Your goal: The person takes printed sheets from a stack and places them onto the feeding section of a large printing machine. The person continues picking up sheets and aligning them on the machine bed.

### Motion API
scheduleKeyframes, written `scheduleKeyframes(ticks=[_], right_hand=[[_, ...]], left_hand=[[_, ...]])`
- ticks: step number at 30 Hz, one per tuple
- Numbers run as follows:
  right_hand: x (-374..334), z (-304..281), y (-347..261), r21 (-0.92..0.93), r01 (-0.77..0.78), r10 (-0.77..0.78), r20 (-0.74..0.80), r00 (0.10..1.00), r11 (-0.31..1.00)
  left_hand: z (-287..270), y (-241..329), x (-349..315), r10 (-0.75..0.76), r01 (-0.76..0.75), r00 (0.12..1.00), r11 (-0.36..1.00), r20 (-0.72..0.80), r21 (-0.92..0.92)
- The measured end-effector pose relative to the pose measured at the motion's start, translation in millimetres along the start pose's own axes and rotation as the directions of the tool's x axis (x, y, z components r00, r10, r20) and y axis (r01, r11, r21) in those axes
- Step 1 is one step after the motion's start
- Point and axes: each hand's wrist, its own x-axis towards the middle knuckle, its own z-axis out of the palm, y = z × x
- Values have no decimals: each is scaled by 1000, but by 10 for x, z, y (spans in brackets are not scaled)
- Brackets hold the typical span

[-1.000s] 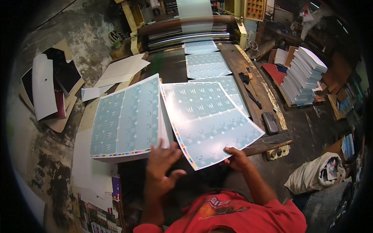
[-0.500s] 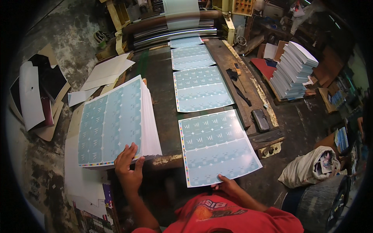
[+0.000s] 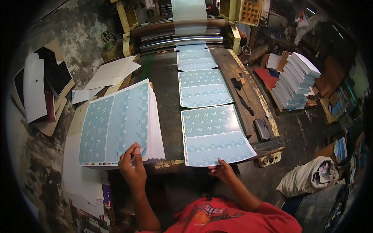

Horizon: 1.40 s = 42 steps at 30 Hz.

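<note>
A tall stack of blue-green printed sheets point(image 3: 116, 124) stands at the left of the table. My left hand point(image 3: 133, 169) is at its near right corner, thumb and fingers drawn together. The top sheet's corner curls up beside them. In the middle, a row of similar printed sheets runs toward me from the rollers. My right hand point(image 3: 225, 173) is at the near edge of the closest printed sheet point(image 3: 215, 134), thumb over the edge and fingers below it. That sheet sticks out past the table's front edge. Behind it lies a second printed sheet point(image 3: 204, 87).
At the far end a roller machine point(image 3: 178, 31) spans the table. A dark wallet-like case point(image 3: 262, 129) and a black strap point(image 3: 244, 101) lie along the right side. Farther right are a leaning paper stack point(image 3: 295, 79) and a white sack point(image 3: 307, 178). Loose boards point(image 3: 112, 72) lie left.
My left fingers have gone from spread on the stack to pinched at its corner, which now curls. The closest sheet's near edge appears farther from me, and my right hand has moved forward with it.
</note>
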Motion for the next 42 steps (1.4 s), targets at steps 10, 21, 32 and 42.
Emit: scheduleKeyframes(ticks=[10, 21, 32, 42], right_hand=[[469, 215, -80, 75, 146, -136, -123, 983, 986], [723, 440, -204, 37, 309, -294, -214, 931, 950], [-286, 1048, -686, 26, 265, -227, 598, 769, 964], [-205, 39, -217, 32, -146, 145, 43, 989, 989]], left_hand=[[-46, -13, -41, 192, -206, 978, 956, 85, 209], [-134, -123, 40, -255, 237, 967, 895, 3, -377], [-163, 318, -231, 531, -478, 689, 845, 494, -240], [-36, 1438, -319, 890, -587, 275, 456, 365, -669]])
